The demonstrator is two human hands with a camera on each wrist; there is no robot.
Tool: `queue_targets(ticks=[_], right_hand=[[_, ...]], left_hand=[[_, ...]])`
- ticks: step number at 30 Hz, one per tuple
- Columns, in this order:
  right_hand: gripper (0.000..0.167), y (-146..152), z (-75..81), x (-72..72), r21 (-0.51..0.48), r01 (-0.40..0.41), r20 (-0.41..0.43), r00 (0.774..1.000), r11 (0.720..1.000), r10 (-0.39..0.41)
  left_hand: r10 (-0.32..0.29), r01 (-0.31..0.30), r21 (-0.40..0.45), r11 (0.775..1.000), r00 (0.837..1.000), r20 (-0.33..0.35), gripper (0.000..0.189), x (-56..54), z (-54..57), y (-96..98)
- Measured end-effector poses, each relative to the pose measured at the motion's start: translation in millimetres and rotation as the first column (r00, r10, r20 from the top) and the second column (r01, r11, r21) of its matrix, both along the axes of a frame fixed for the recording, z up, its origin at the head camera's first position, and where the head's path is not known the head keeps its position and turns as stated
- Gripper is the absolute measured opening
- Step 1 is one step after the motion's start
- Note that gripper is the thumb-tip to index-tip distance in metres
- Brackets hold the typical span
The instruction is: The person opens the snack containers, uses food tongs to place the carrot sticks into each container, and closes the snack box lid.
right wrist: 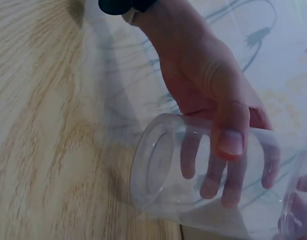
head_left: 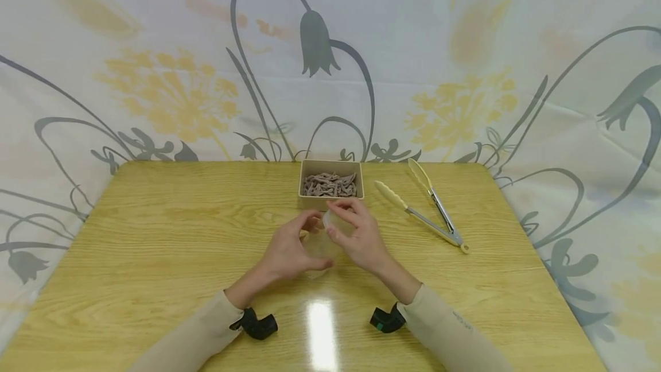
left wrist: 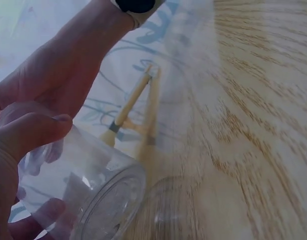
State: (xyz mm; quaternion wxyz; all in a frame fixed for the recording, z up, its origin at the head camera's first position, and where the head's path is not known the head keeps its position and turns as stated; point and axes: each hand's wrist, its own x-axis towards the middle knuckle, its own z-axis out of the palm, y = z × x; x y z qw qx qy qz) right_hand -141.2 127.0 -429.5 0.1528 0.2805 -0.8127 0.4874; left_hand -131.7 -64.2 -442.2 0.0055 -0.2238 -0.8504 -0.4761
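Above the table's middle, my left hand (head_left: 289, 248) grips a clear plastic jar (head_left: 315, 248), with its thumb on the near side and fingers around the far side. In the right wrist view, the jar (right wrist: 158, 155) lies tilted on its side, its base toward the table. My right hand (head_left: 364, 240) holds a translucent whitish lid (head_left: 327, 220) at the jar's mouth between thumb and fingers. Whether the lid sits on the rim or apart from it, I cannot tell. Nothing shows inside the jar.
Just beyond my hands, a beige rectangular container (head_left: 331, 200) holds many small greyish-brown dried pieces (head_left: 330, 184). To the right, tongs (head_left: 448, 237) with cream tips lie spread on the wooden table (head_left: 181, 228). A flower-patterned cloth (head_left: 392, 45) hangs behind.
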Motion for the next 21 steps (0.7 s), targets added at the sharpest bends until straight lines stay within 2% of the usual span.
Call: queue_targets(ticks=[2, 5, 9, 11, 13, 17, 19, 21], right_hand=[[0.044, 0, 0.0, 0.1, -0.012, 0.007, 0.012, 1.0, 1.0, -0.007], [0.043, -1, 0.8, 1.6, -0.032, 0.055, 0.061, 0.997, 0.998, -0.053], [0.043, -4, 3.3, 5.2, -0.035, 0.114, 0.132, 0.985, 0.993, -0.109], [0.043, -5, 4.3, 5.7, -0.026, 0.115, 0.141, 0.984, 0.993, -0.111], [0.043, -4, 5.4, 4.9, -0.016, 0.093, 0.123, 0.988, 0.996, -0.09], [0.041, 3, 5.2, 1.8, -0.016, -0.031, 0.068, 0.997, 0.999, 0.032], [0.042, 8, 5.3, 0.9, -0.015, -0.109, 0.052, 0.993, 0.994, 0.109], [0.043, 12, 7.1, 0.9, -0.019, -0.173, 0.057, 0.983, 0.985, 0.174]], left_hand=[[-0.005, 0.005, 0.001, 1.0, 1.0, 0.001, 0.082, 0.0, -0.8, -0.2], [-0.007, 0.005, -0.057, 0.998, 0.999, -0.045, 0.087, 1.1, -1.3, 2.0], [0.008, -0.026, -0.14, 0.99, 0.992, -0.125, 0.096, 4.9, -0.9, 8.4], [0.031, -0.051, -0.152, 0.987, 0.99, -0.136, 0.097, 6.7, -0.3, 10.6], [0.044, -0.061, -0.141, 0.988, 0.992, -0.118, 0.095, 7.1, 0.7, 11.4], [0.017, -0.017, -0.07, 0.997, 1.0, 0.002, 0.095, 8.7, 2.1, 8.7], [-0.013, 0.015, -0.038, 0.999, 0.998, 0.053, 0.097, 10.6, 2.6, 6.3], [-0.031, 0.033, -0.032, 0.999, 0.997, 0.069, 0.098, 12.2, 3.4, 4.2]])
